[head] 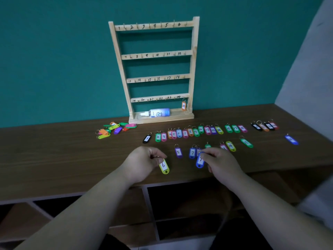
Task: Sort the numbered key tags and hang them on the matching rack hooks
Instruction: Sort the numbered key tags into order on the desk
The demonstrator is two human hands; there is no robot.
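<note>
Yellow tag (164, 167), blue tag (199, 162): fingers (159, 153) pinching.

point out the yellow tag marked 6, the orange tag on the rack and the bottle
yellow tag (164, 166): head view, white label
orange tag (183, 106): head view, white label
bottle (159, 112): head view, mid body

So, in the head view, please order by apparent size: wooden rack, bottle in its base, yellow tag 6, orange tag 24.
1. wooden rack
2. bottle
3. yellow tag 6 and orange tag 24: the yellow one looks bigger but is nearer the camera, so unranked.
</note>
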